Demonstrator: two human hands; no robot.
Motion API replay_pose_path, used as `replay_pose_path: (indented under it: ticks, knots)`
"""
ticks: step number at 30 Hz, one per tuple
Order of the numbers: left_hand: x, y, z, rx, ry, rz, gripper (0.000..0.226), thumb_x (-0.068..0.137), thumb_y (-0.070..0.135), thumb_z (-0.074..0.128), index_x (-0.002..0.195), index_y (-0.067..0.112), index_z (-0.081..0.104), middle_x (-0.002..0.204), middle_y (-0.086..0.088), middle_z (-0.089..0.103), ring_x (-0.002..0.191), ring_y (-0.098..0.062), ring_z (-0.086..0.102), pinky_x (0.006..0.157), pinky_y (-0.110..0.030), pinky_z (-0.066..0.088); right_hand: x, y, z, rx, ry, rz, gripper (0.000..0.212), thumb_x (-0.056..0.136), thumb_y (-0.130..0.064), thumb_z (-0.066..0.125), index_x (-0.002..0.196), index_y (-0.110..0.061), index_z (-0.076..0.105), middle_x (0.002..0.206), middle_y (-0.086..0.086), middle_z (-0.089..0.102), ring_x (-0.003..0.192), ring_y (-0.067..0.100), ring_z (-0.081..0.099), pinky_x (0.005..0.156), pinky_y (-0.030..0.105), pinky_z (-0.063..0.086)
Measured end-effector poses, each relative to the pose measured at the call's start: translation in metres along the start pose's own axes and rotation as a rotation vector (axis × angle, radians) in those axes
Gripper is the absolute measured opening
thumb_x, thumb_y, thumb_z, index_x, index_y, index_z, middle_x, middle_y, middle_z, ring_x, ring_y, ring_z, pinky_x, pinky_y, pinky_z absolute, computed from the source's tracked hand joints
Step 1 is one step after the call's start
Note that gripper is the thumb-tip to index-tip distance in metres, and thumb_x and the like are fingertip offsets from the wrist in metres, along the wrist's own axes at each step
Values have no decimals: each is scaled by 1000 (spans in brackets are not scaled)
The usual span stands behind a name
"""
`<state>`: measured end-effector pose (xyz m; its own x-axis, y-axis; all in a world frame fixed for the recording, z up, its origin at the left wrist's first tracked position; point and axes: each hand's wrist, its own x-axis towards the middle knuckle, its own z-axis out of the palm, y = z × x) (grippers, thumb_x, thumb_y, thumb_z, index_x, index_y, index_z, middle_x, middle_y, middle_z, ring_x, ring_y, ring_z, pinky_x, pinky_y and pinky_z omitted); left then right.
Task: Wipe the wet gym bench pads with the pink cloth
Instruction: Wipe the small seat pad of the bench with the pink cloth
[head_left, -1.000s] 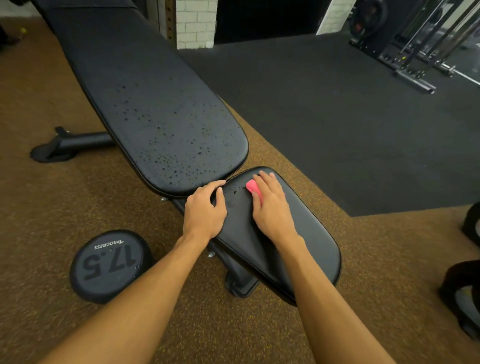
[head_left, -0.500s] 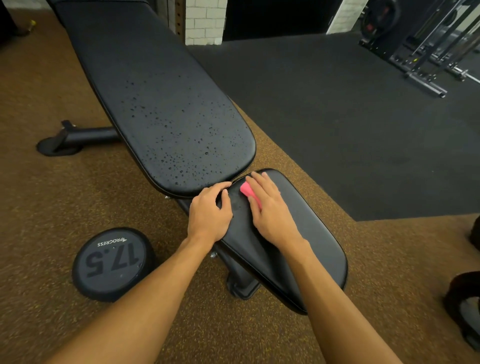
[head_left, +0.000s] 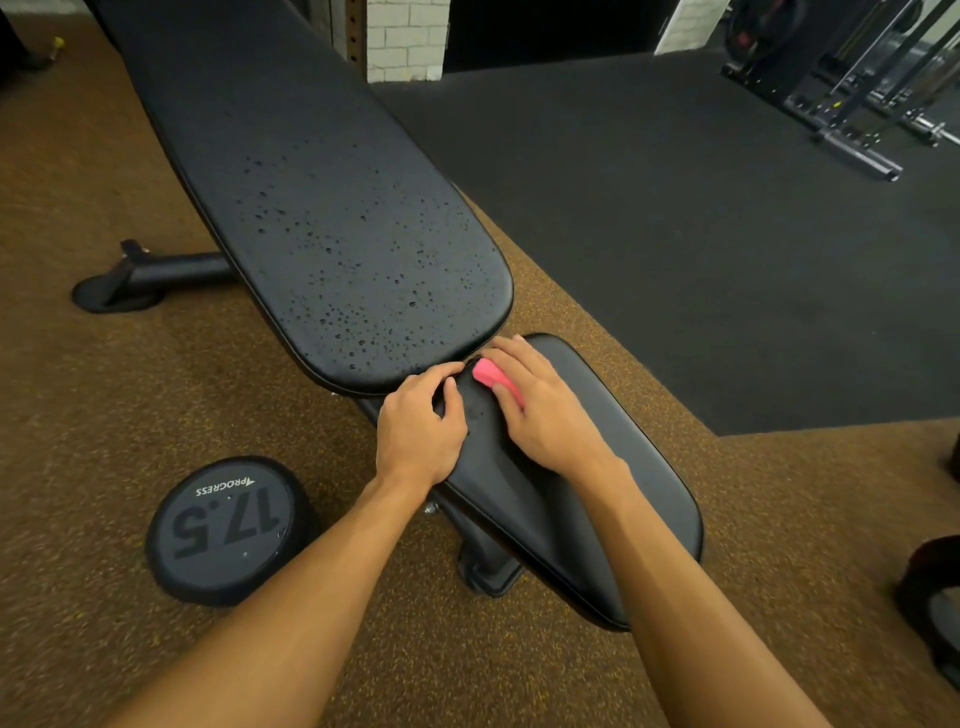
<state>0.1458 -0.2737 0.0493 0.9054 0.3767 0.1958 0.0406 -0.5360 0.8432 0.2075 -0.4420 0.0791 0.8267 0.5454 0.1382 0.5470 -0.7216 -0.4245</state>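
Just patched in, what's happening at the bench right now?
A person is wiping the bench with both bare hands in view. The right hand presses the pink cloth flat against the seat pad, at the end nearest the gap to the back pad. The left hand rests on the seat pad's near-left edge, bracing. The back pad is covered in water droplets, so it looks unwiped; the seat pad looks mostly dry. A 17.5 dumbbell sits on the floor to the left.

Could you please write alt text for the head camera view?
A person's right hand presses a pink cloth onto a black padded bench seat while the left hand steadies its edge. The long black back pad is beaded with droplets.
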Motion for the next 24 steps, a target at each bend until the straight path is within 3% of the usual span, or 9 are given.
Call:
replay_pose_path:
  ticks: [6, 8, 12, 14, 18, 24]
  knots:
    - [0, 1, 1, -15, 1, -29, 29, 106, 24, 57, 129, 25, 73, 116, 2, 74, 109, -15, 69, 100, -37, 55, 32, 13, 5, -12, 91, 186, 43, 115, -31, 40, 144, -7, 61, 155, 12, 54, 157, 36, 34, 132, 50, 22]
    - [0, 0, 1, 0, 3, -12, 29, 105, 24, 57, 129, 24, 73, 116, 2, 74, 107, -14, 69, 100, -32, 54, 33, -3, 8, -23, 64, 118, 40, 115, -26, 42, 142, -5, 63, 154, 13, 55, 157, 38, 33, 131, 51, 23]
    - [0, -1, 2, 16, 13, -14, 29, 105, 21, 57, 129, 22, 74, 117, 1, 75, 108, -15, 70, 96, -22, 48, -5, -9, -3, -6, -14, -39, 42, 116, -26, 45, 154, -10, 55, 165, 6, 46, 163, 25, 24, 133, 38, 21]
    - [0, 0, 2, 11, 18, -27, 29, 104, 21, 57, 128, 23, 74, 115, 1, 75, 106, -17, 70, 95, -26, 52, -12, 6, -10, 5, 9, 6, 44, 115, -29, 46, 156, -14, 53, 167, 3, 43, 164, 21, 21, 133, 41, 23]
    - [0, 0, 1, 0, 15, -34, 30, 105, 22, 56, 128, 24, 74, 113, 1, 74, 103, -15, 70, 94, -35, 56, 10, 7, -1, 25, 102, 194, 44, 115, -27, 45, 156, -11, 51, 168, 7, 41, 164, 29, 18, 130, 53, 26]
    - [-1, 1, 0, 10, 13, -9, 31, 105, 18, 56, 129, 20, 74, 120, 0, 75, 112, -15, 69, 100, -27, 52, -24, -11, 2, 23, 17, -26, 46, 115, -28, 44, 158, -12, 50, 169, 3, 41, 165, 20, 17, 134, 37, 15]
